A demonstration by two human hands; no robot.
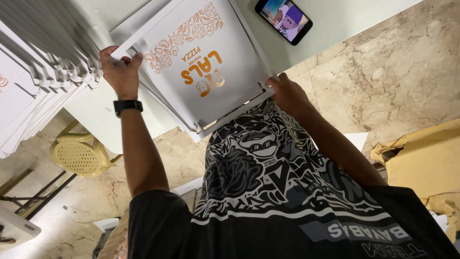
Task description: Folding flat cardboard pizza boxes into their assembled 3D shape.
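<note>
A white cardboard pizza box (206, 57) with orange printed food drawings lies on a pale table (330, 19), its near edge against my black-and-white patterned shirt. My left hand (120, 69), with a black watch on the wrist, grips the box's left side flap. My right hand (287, 93) presses the folded flap at the box's near right corner. More flat white box layers show under its near edge.
A tall stack of flat white boxes (38, 72) fills the left. A phone (283, 20) with a lit screen lies on the table at the far right. A yellow plastic chair (79, 153) stands below the table. Brown paper (421, 158) lies on the marble floor at right.
</note>
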